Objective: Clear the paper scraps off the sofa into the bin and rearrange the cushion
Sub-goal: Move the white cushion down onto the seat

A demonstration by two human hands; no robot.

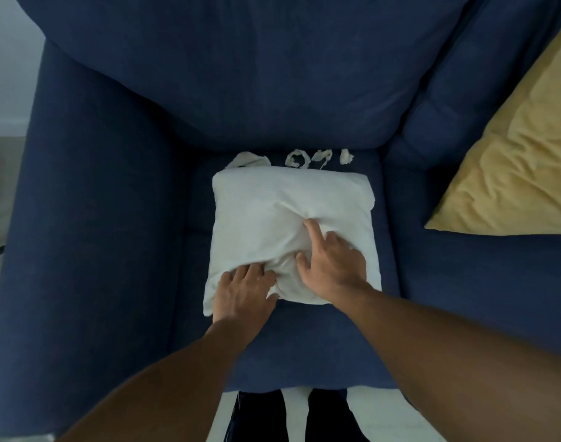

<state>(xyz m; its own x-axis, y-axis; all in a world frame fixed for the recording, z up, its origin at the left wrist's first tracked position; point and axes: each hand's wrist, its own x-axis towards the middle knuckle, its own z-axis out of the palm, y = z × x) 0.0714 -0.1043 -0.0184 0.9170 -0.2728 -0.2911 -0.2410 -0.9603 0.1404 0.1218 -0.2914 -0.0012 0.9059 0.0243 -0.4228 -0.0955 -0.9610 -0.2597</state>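
My left hand [244, 290] and right hand [331, 263] both pinched bunched cover on the white cushion [272, 199], which lay flat mid-seat on the sofa [107, 193]. Lifting it evenly with 2 hands seemed best, since paper scraps [307, 158] sat touching its far edge

White cushion [291, 218] flat, scraps [299, 159] behind
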